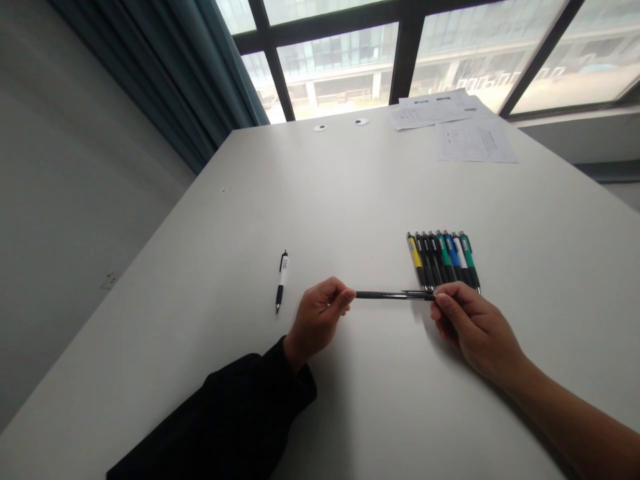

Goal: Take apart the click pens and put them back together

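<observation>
A black pen is held level above the table between my two hands. My left hand pinches its left end with thumb and fingers. At the other end, where the clip is, my right hand grips the pen. Just beyond my right hand lies a row of several pens side by side, in yellow, black, green, blue and white. A single white and black pen lies apart on the table, left of my left hand.
The white table reaches to the window. Printed papers lie at its far right, and two white oval pieces with dark spots near the far edge. A blue curtain hangs at the left beside the wall.
</observation>
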A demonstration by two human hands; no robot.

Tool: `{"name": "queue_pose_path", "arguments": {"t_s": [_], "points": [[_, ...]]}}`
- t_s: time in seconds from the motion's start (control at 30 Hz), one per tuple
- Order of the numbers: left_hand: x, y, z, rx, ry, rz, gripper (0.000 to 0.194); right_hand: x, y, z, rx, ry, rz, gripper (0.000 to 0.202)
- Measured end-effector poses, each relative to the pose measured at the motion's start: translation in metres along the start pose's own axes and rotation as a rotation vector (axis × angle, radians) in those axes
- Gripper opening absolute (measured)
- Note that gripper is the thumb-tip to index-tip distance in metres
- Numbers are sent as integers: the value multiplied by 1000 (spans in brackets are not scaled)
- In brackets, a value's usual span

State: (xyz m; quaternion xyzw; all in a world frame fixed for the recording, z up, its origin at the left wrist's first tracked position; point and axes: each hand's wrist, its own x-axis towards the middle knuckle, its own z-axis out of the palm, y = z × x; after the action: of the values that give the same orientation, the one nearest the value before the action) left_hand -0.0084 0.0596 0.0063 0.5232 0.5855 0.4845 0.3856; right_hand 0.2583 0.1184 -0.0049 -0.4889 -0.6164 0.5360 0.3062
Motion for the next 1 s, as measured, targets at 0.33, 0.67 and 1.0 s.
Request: {"name": "queue_pose_path", "arguments": {"t_s": [0.33,0.67,1.0], "points": [[0,2,-1,97,-7,6,47,-2,-11,-1,-83,-15,-36,44],[-1,7,1,118,-28,51,56,-1,-7,-4,-172,-22,-39,51],[-1,6,2,112,-43,68,63,0,-9,-2,-163,-17,-31,55]]}}
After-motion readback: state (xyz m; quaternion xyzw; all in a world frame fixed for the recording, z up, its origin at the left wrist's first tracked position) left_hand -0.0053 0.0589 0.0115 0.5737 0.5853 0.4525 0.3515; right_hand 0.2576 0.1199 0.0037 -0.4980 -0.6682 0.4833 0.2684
